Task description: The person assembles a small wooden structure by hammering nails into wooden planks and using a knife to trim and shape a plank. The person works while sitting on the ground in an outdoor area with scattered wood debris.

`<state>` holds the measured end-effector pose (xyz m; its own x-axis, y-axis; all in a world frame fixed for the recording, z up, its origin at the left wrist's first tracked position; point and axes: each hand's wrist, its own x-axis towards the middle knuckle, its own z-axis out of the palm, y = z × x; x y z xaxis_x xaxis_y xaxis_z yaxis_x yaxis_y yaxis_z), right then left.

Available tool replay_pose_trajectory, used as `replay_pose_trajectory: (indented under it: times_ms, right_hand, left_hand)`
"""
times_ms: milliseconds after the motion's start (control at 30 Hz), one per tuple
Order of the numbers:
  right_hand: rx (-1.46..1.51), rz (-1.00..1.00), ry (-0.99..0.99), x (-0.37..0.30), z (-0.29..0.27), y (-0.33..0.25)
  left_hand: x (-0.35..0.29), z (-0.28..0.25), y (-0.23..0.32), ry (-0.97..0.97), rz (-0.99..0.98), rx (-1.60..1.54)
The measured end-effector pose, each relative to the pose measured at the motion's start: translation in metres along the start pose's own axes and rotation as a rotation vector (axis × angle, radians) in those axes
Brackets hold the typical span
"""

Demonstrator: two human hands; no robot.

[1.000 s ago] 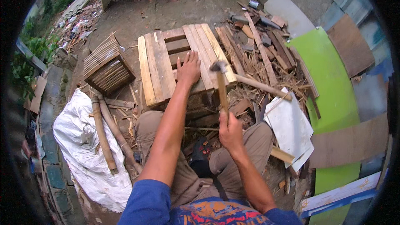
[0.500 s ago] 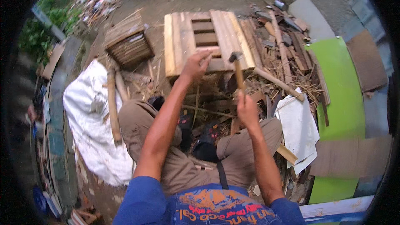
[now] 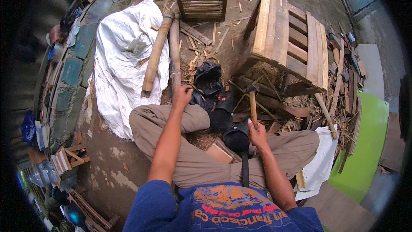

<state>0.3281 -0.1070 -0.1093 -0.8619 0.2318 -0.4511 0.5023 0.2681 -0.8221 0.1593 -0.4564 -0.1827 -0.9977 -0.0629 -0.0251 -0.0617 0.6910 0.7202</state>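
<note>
In my right hand (image 3: 257, 136) is a hammer (image 3: 253, 109), gripped by its wooden handle. Its dark head points away from me, in front of the slatted wooden piece. My left hand (image 3: 182, 96) is beside a black plastic bag (image 3: 207, 78) that lies open between my feet. The fingers there are bent together, and whatever they may hold is too small to make out. Ahead on the right stands the slatted wooden piece (image 3: 279, 32), a box-like frame with gaps between its top boards. Neither hand touches it.
A smaller slatted crate (image 3: 201, 4) stands at the far middle. White sacking (image 3: 124, 56) and bamboo poles (image 3: 158, 53) lie to the left. Scrap wood (image 3: 341, 77), a white sheet (image 3: 319, 157) and a green panel (image 3: 365, 141) are on the right. My dark shoes (image 3: 222, 118) are in front.
My left hand has left the slatted wooden piece and come down beside the black bag. The hammer is lower, still in my right hand. The view has turned left.
</note>
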Motion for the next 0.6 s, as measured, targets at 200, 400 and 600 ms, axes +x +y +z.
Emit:
replay_pose_trajectory:
  times_ms: [200, 400, 600]
  right_hand:
    - [-0.143, 0.049, 0.096, 0.002, 0.0, -0.009]
    - [-0.11, 0.131, 0.074, -0.005, -0.004, -0.01]
    - [-0.052, 0.169, 0.079, -0.013, 0.008, -0.031]
  left_hand:
    - [0.032, 0.058, 0.032, -0.22, 0.042, 0.095]
    - [0.053, 0.122, -0.001, -0.304, 0.13, 0.516]
    - [0.061, 0.14, -0.011, -0.434, -0.004, 0.488]
